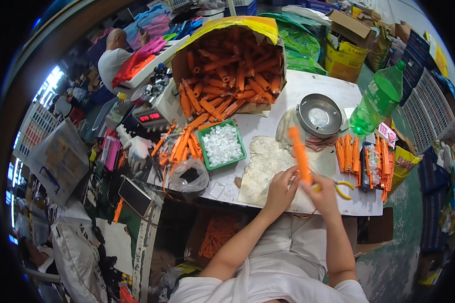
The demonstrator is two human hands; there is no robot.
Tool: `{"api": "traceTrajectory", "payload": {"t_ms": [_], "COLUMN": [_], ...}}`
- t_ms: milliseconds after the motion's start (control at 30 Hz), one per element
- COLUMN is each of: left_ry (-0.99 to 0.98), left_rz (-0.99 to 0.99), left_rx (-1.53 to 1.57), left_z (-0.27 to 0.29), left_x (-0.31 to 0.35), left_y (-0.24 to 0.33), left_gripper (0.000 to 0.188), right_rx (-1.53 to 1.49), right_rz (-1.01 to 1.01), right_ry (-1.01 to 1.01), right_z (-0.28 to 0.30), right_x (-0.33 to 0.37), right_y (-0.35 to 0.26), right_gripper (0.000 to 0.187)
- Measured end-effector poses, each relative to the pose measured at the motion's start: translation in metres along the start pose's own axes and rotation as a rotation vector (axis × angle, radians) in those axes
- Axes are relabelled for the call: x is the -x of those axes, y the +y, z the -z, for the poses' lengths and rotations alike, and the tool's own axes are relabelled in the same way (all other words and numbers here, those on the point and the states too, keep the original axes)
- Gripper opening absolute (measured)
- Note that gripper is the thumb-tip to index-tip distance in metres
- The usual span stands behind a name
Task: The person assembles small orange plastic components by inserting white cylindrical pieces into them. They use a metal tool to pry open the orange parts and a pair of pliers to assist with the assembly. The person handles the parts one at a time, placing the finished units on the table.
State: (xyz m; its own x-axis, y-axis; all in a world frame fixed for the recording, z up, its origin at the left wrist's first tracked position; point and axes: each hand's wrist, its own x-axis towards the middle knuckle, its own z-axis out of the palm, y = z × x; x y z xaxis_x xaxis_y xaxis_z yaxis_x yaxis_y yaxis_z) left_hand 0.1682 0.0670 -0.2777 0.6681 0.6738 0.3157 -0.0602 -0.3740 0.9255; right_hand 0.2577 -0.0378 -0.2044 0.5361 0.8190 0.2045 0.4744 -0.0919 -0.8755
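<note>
A long orange plastic piece, smeared by motion, stands up from my right hand, whose fingers are closed round its lower end. My left hand is right beside it, fingertips bent together at the base of the piece; what they pinch is hidden. A bit of yellow shows at my right fingers, too small to name. Both hands are above a stained, pale work board at the table's front edge. Just right of my right hand lie yellow-handled pliers.
A large sack-lined box of orange pieces stands behind a green tray of white parts. A round metal dish, a green bottle and stacked orange pieces stand to the right. Left are a device with red digits and a phone.
</note>
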Motion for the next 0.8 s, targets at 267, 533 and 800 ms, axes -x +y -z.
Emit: {"api": "traceTrajectory", "payload": {"t_ms": [267,533,800], "left_ry": [0.058,0.094,-0.381], "left_rz": [-0.225,-0.348,-0.302], "left_rx": [-0.266,-1.231,-1.439], "left_z": [0.028,0.189,0.221], "left_x": [0.001,-0.153,-0.223], "left_y": [0.020,0.021,0.002], "left_gripper": [0.024,0.039,0.029], "right_rx": [0.047,-0.246,-0.207], "right_rz": [0.318,-0.164,0.016], "right_ry": [-0.431,-0.101,0.029], "right_z": [-0.038,0.016,0.005], "right_x": [0.035,0.074,0.080], "right_y": [-0.049,-0.014,-0.009], "right_gripper": [0.036,0.019,0.036]}}
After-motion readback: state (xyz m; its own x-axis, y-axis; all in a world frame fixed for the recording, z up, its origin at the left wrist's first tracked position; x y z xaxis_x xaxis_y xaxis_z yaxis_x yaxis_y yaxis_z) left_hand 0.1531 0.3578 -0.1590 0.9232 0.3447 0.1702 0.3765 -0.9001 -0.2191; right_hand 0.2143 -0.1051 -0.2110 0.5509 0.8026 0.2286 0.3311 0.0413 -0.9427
